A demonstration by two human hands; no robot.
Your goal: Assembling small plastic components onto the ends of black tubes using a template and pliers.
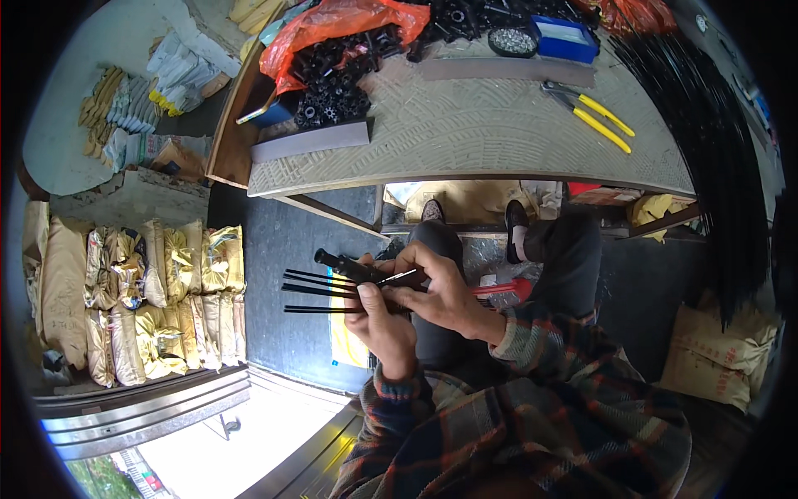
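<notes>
My worktop (465, 141) spans the upper middle of the frame, its surface a woven pattern. On it lie yellow-handled pliers (592, 114) at right, a blue box (565, 38) and a round dish of small metal parts (512, 41) near the top, black plastic fittings (332, 79) on an orange bag (341, 21) at upper left, and two grey strips (309, 140).

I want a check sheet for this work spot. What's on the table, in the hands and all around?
Surface: woven-pattern table, partly covered.
Job's things: thin black rods fanned from a black hub.
Clutter: black plastic parts on an orange bag, yellow-handled pliers, blue box.
Hands: left hand and right hand both grip the rod bundle.
Cables: nothing seen.
Surroundings: stacked yellowish sacks at left, long black rods at right.
</notes>
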